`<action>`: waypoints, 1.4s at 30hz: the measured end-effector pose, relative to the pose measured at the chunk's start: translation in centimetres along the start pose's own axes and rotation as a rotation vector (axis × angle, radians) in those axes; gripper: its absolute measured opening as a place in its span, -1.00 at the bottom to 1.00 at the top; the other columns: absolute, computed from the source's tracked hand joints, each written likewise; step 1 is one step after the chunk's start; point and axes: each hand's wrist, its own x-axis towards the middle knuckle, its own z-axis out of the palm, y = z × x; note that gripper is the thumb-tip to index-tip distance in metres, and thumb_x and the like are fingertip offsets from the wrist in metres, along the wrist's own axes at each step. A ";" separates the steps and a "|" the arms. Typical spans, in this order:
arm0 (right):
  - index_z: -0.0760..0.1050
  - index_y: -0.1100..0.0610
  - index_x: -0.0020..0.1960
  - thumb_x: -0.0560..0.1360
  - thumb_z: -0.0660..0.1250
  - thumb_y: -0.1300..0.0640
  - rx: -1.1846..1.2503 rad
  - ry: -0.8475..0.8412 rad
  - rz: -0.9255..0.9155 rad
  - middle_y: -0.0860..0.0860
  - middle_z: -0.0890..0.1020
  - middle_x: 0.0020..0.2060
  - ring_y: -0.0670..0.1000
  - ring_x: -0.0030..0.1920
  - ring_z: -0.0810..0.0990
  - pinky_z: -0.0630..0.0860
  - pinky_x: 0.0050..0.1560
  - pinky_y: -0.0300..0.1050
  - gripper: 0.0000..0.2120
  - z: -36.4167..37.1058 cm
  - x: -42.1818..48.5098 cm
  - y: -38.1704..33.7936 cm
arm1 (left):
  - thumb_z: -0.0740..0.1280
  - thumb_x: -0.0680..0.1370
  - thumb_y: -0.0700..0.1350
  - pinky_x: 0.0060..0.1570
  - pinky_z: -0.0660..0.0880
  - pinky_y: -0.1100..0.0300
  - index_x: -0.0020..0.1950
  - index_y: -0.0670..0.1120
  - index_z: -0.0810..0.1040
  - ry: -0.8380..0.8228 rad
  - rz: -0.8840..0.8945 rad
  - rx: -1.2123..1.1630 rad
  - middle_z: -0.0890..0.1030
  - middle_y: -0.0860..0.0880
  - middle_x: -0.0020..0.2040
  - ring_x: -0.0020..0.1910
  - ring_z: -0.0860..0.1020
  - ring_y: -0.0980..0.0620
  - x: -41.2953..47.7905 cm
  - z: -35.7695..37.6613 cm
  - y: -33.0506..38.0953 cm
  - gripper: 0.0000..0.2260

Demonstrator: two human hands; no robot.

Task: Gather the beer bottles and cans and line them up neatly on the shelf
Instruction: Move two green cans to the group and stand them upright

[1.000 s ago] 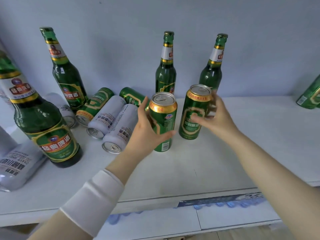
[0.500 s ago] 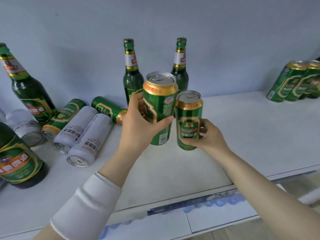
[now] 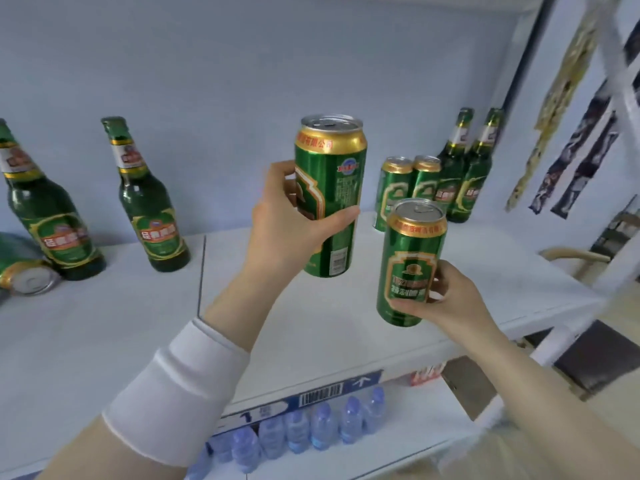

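Note:
My left hand [image 3: 294,220] grips a tall green beer can [image 3: 337,188], held upright above the white shelf [image 3: 346,323]. My right hand [image 3: 446,299] holds a second green can [image 3: 410,258] lower and to the right, also off the shelf. At the back right corner stand two green cans [image 3: 398,183] side by side next to two green bottles [image 3: 464,168]. Two more green bottles [image 3: 145,202] stand at the back left, with a green can lying on its side [image 3: 24,277] at the left edge.
The shelf's right post [image 3: 519,81] and frame close off the right end. Several small water bottles [image 3: 311,427] sit on the shelf below. A price strip [image 3: 311,398] runs along the front edge. A chair back [image 3: 575,258] is beyond the shelf.
Both hands have lifted their cans off the shelf and carried them rightward. My view has swung right, bringing the lined-up cans and bottles at the corner closer.

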 end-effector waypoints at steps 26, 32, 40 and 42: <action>0.37 0.11 0.23 0.18 0.60 0.17 0.006 -0.131 -0.033 -0.04 0.53 0.07 -0.03 0.04 0.51 0.43 -0.05 -0.22 -0.32 -9.5 22.0 10.8 | 0.57 0.23 -0.06 -0.04 0.39 0.29 0.21 -0.08 0.28 -0.018 -0.299 0.112 0.45 0.08 0.03 -0.02 0.45 0.13 7.6 25.0 -7.8 -0.32; 0.35 0.04 0.18 0.22 0.57 0.22 0.082 -0.250 -0.063 -0.03 0.52 0.09 0.02 0.11 0.51 0.46 0.05 -0.10 -0.37 -9.6 24.4 12.1 | 0.59 0.22 -0.07 0.07 0.39 0.25 0.25 -0.10 0.21 0.023 -0.321 0.144 0.45 -0.05 0.23 0.19 0.47 0.03 8.0 27.2 -8.1 -0.24; 0.26 0.08 0.36 0.26 0.55 0.17 0.070 -0.214 -0.152 -0.04 0.44 0.20 -0.08 0.15 0.43 0.37 0.14 -0.15 -0.24 -9.9 23.3 13.6 | 0.47 0.37 -0.09 0.25 0.36 0.13 0.42 0.15 0.17 -0.148 -0.114 0.254 0.25 0.09 0.39 0.39 0.24 0.14 9.4 22.3 -4.5 -0.27; 0.29 0.10 0.33 0.26 0.54 0.20 0.080 -0.170 -0.152 0.03 0.45 0.23 -0.05 0.11 0.46 0.40 0.08 -0.16 -0.28 -9.3 22.9 13.9 | 0.43 0.42 -0.12 0.23 0.42 0.15 0.40 0.11 0.26 -0.229 -0.111 0.290 0.31 0.05 0.40 0.33 0.33 0.14 10.7 21.7 -3.5 -0.38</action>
